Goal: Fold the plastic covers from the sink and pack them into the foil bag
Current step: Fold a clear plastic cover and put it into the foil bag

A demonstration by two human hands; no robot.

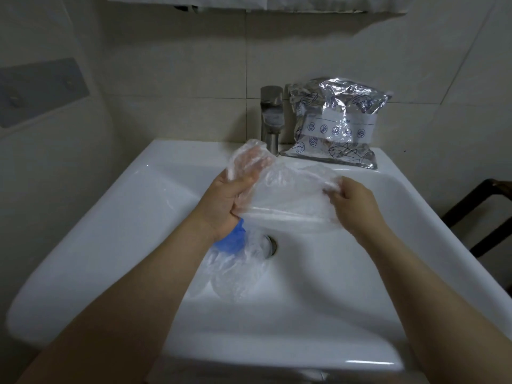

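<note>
Now my left hand [235, 189] and right hand [350, 202] grip a clear plastic cover [291, 192] stretched above the sink [116, 217]; its film veils my left fingers. More covers [235, 267], one blue, lie half-hidden below; foil bag [336, 121] far right.

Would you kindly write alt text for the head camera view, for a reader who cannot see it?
Two bare hands hold a clear plastic cover stretched over a white sink: the left hand reaches inside one end, the right hand pinches the other. More crumpled covers and something blue lie by the drain, and a foil bag stands beside the tap.
</note>
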